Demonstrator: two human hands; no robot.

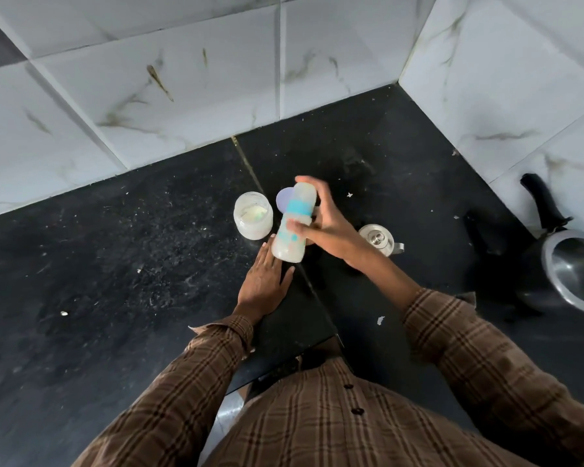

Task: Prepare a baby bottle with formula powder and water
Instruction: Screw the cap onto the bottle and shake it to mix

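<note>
Right fingers grip the blurred baby bottle, hiding its cap; left fingers lie flat.

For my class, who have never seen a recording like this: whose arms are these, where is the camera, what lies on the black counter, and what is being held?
There is no machine here. One camera sits on a person's head and looks down, so the arms in checked sleeves are that person's own. The right hand grips a baby bottle with a blue band and whitish contents, lifted and blurred. The left hand lies flat on the black counter, fingers straight. On the counter stand an open jar of pale powder, a round lilac lid behind the bottle, a small steel vessel, and a dark pot at the right.
</note>
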